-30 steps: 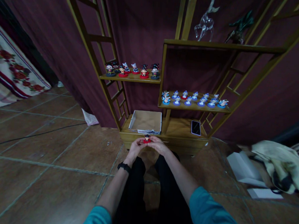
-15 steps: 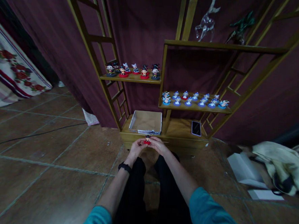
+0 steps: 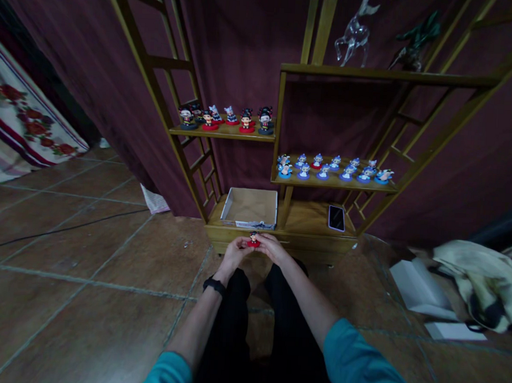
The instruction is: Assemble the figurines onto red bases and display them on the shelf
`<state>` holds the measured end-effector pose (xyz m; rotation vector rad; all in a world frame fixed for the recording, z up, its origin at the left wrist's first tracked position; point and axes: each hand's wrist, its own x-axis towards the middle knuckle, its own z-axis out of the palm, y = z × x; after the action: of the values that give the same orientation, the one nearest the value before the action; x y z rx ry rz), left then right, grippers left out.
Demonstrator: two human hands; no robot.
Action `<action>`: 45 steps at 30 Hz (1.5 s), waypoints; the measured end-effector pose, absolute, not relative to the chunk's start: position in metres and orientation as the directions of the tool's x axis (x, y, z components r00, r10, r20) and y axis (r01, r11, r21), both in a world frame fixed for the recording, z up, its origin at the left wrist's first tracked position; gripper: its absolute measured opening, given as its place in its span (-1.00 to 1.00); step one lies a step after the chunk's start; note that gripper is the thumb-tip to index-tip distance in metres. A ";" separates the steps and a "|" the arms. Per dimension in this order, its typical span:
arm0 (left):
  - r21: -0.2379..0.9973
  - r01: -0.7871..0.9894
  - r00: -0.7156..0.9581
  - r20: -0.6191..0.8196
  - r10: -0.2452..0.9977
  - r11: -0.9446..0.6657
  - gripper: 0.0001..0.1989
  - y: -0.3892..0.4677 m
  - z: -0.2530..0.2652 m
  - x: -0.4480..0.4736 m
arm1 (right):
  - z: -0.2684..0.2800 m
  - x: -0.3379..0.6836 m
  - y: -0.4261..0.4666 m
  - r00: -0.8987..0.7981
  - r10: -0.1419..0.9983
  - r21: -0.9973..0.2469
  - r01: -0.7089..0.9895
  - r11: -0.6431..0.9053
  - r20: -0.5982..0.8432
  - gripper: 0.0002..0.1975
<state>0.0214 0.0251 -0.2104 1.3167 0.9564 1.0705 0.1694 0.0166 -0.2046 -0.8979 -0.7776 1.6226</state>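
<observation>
Between my hands, in front of the low drawer front, is a small figurine [image 3: 253, 240] with dark hair and a round red base. My left hand [image 3: 235, 254] grips the base from the left, fingers closed on it. From the right, my right hand [image 3: 271, 249] is closed on the figurine too, its fingertips near the body. Just beyond them an open cardboard box [image 3: 248, 224] rests on the bottom shelf. Similar figurines on red and dark bases, such as one red-based figurine [image 3: 246, 120], stand on the upper left shelf [image 3: 225, 134].
Several blue and purple figurines [image 3: 323, 171] line the right shelf [image 3: 334, 184]. A phone-like black device [image 3: 336, 218] lies on the bottom shelf. On top are a clear deer ornament [image 3: 356, 37] and a dark green ornament [image 3: 416, 42]. White boxes [image 3: 421, 289] and cloth [image 3: 485, 278] lie at right.
The figurine has shifted very slightly to the right and turned a little between my hands. Both hands stay on it; the view has tilted slightly.
</observation>
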 end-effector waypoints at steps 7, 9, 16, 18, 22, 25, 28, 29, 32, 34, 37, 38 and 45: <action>0.998 -0.058 0.247 0.050 0.968 -0.037 -0.65 0.026 -0.213 0.023 | -0.205 0.170 0.018 -0.139 0.972 -0.848 -0.475 -0.234 -0.190 -0.74; 0.997 -0.063 0.240 0.047 0.970 -0.032 -0.65 0.027 -0.214 0.023 | -0.205 0.170 0.018 -0.138 0.973 -0.845 -0.483 -0.229 -0.185 -0.73; 0.996 -0.089 0.232 0.034 0.972 -0.014 -0.66 0.030 -0.215 0.025 | -0.205 0.168 0.021 -0.124 0.973 -0.838 -0.495 -0.229 -0.193 -0.72; 0.996 -0.087 0.224 0.032 0.974 -0.012 -0.67 0.030 -0.216 0.026 | -0.205 0.168 0.022 -0.121 0.972 -0.837 -0.494 -0.235 -0.202 -0.72; 0.997 -0.071 0.202 0.043 0.979 -0.029 -0.67 0.032 -0.219 0.027 | -0.204 0.167 0.023 -0.120 0.968 -0.830 -0.497 -0.252 -0.222 -0.72; 0.997 -0.047 0.178 0.065 0.982 -0.057 -0.68 0.035 -0.223 0.028 | -0.204 0.168 0.025 -0.113 0.964 -0.818 -0.512 -0.263 -0.240 -0.70; 0.996 -0.009 0.155 0.086 0.984 -0.086 -0.70 0.036 -0.225 0.030 | -0.205 0.169 0.026 -0.106 0.959 -0.803 -0.526 -0.279 -0.263 -0.68; 0.996 0.002 0.151 0.090 0.984 -0.091 -0.70 0.036 -0.225 0.031 | -0.205 0.169 0.026 -0.104 0.958 -0.800 -0.531 -0.280 -0.267 -0.68; 0.994 0.036 0.146 0.093 0.985 -0.099 -0.71 0.035 -0.220 0.033 | -0.204 0.171 0.028 -0.100 0.958 -0.792 -0.543 -0.279 -0.269 -0.68; 0.992 0.071 0.141 0.095 0.985 -0.105 -0.71 0.032 -0.214 0.035 | -0.203 0.171 0.028 -0.099 0.957 -0.789 -0.547 -0.280 -0.271 -0.68; 0.986 0.113 0.117 0.110 0.987 -0.123 -0.69 0.027 -0.205 0.037 | -0.202 0.173 0.027 -0.097 0.956 -0.788 -0.547 -0.283 -0.276 -0.67; 0.984 0.122 0.107 0.117 0.987 -0.130 -0.69 0.025 -0.203 0.038 | -0.201 0.173 0.027 -0.100 0.955 -0.788 -0.545 -0.286 -0.278 -0.67; 0.858 0.423 0.163 0.245 0.956 -0.292 -0.73 0.015 -0.189 0.034 | -0.203 0.177 0.027 -0.150 0.943 -0.785 -0.526 -0.329 -0.296 -0.69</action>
<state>0.0339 0.0151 -0.1891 1.8114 1.3103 1.0789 0.1773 0.0272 -0.2025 -0.9563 -0.6301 1.7082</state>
